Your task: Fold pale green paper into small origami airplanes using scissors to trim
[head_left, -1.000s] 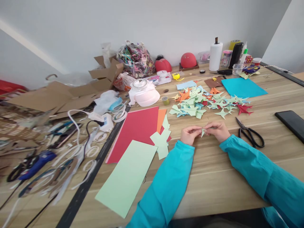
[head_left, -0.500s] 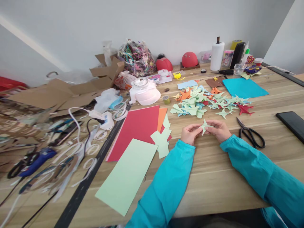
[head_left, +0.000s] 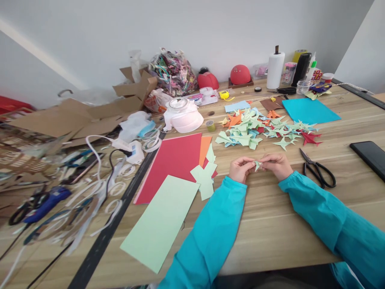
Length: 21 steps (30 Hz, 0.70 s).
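Your left hand (head_left: 238,169) and right hand (head_left: 277,165) pinch a pale green paper shape (head_left: 257,165), small and pointed. It is nearer the tabletop's (head_left: 270,233) front edge than the paper pile (head_left: 245,132).

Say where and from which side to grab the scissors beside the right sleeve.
Likely best: the black handle loops, from above and the right. The scissors lie flat with the pointed blades aimed away from the person and leftward, loops toward the near right; the right sleeve sits close on the left and near sides.
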{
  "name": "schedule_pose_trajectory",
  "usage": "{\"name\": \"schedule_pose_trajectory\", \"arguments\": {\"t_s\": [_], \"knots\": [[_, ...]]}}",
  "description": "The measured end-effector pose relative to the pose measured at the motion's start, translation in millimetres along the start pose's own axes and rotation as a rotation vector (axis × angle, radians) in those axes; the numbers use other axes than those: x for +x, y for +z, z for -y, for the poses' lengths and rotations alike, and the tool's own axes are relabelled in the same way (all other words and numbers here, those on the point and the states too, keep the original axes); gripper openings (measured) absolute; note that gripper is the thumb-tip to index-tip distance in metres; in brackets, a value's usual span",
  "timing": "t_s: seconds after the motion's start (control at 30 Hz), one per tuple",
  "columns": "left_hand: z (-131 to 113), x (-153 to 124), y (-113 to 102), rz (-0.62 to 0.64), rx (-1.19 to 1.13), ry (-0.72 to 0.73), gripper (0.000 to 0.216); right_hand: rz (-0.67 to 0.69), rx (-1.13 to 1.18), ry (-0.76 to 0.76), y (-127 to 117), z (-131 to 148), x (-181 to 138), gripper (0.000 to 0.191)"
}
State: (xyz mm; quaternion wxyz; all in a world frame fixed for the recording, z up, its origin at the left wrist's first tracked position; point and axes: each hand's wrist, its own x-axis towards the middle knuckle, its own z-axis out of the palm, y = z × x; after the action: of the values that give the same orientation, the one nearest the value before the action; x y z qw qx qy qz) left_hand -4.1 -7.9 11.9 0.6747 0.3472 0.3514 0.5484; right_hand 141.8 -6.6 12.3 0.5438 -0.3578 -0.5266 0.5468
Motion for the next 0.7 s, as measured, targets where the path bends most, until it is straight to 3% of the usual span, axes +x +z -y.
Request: {"name": "schedule_pose_trajectory", "arguments": {"t_s": [0.23, 0.47, 0.7], "knots": [[1.1, 1.2, 1.0, -0.006, 0.048, 0.019, 0.032, -0.007, -0.193, -0.216, 1.2, -0.4, -0.7, 0.007], [0.9, 6.2, -9.4, 0.060, 0.322, 0.116, 0.032, -0.024, -0.256, -0.182, 1.0, 2.0, -1.0, 0.009], [-2.1, 5.4, -12.7, 0.115, 0.327, 0.113, 0.031, -0.059, -0.254, -0.101, 1.1, 1.0, -1.7, 0.011]]}}
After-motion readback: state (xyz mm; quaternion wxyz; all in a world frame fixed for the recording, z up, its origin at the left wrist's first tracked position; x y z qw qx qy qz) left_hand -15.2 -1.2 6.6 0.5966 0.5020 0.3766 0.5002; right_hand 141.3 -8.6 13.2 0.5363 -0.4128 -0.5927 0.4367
